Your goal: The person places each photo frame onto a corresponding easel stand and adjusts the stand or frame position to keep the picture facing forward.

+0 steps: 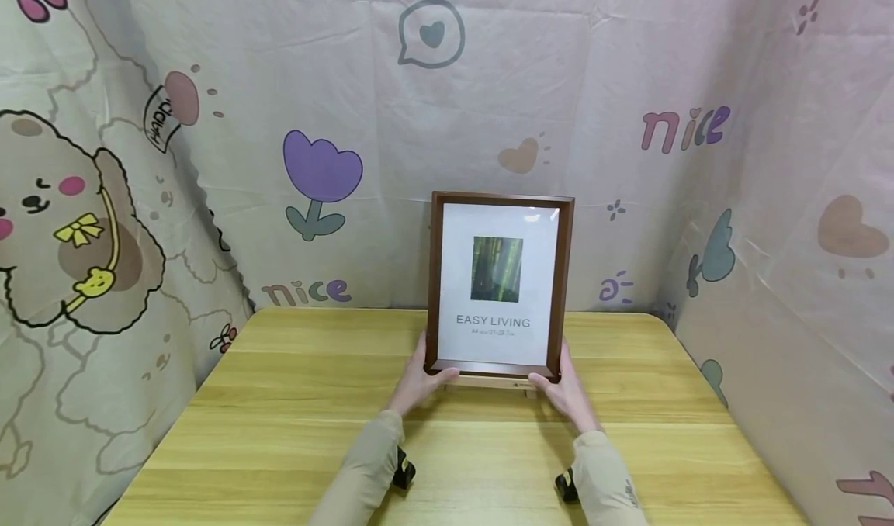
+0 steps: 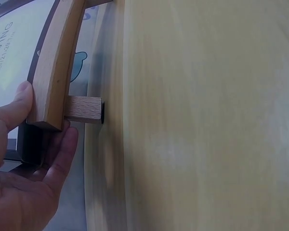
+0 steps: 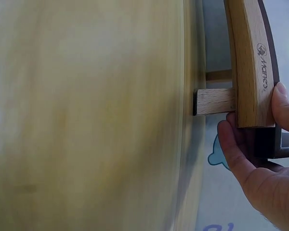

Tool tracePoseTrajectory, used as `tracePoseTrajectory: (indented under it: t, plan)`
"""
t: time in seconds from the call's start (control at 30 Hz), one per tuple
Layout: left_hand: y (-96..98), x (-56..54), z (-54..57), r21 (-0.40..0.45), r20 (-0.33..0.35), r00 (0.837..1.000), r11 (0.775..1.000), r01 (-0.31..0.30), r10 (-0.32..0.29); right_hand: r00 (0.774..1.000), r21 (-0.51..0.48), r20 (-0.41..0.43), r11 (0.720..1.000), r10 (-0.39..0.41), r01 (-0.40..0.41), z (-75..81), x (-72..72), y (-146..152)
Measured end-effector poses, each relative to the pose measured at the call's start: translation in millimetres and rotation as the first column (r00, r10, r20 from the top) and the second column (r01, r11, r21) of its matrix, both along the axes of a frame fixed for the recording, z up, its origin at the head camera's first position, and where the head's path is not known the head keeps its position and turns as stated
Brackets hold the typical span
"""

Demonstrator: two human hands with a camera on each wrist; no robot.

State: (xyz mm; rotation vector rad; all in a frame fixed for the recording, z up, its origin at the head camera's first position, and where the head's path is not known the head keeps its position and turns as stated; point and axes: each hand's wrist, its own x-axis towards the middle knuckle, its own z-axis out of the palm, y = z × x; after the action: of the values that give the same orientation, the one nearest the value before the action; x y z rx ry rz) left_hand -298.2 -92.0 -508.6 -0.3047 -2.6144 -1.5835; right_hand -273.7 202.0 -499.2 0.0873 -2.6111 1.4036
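Observation:
A brown picture frame (image 1: 498,340) stands tilted slightly back near the table's far edge, with a white "EASY LIVING" sheet and a small green forest picture inside. Below its bottom edge shows the pale ledge of a wooden easel (image 1: 492,382), with short legs on the tabletop. My left hand (image 1: 417,382) grips the lower left corner, thumb in front and fingers behind and under. At the lower right corner my right hand (image 1: 567,388) holds the frame the same way. Both wrist views show the thumbs by the ends of the easel ledge (image 2: 53,67), (image 3: 253,62).
The wooden table (image 1: 307,433) spreads around the easel. Close behind it hangs a patterned curtain (image 1: 391,107), which also covers both sides. Small black devices (image 1: 403,470) sit beneath the sleeves at each wrist.

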Motion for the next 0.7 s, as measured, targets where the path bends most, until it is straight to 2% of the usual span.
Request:
tracePoseTrajectory:
  t: [0.23,0.7]
  plan:
    - [-7.2,3.8,2.9,0.009,0.034,0.999,1.0,-0.02,0.019,1.0,-0.001,0.002,1.0,0.009,-0.009,-0.9,-1.8,-7.3]
    - [-20.8,7.1,2.8,0.0,0.027,0.999,0.999,-0.041,0.041,0.999,-0.029,-0.008,0.998,0.051,-0.052,-1.9,-5.0,-21.4]
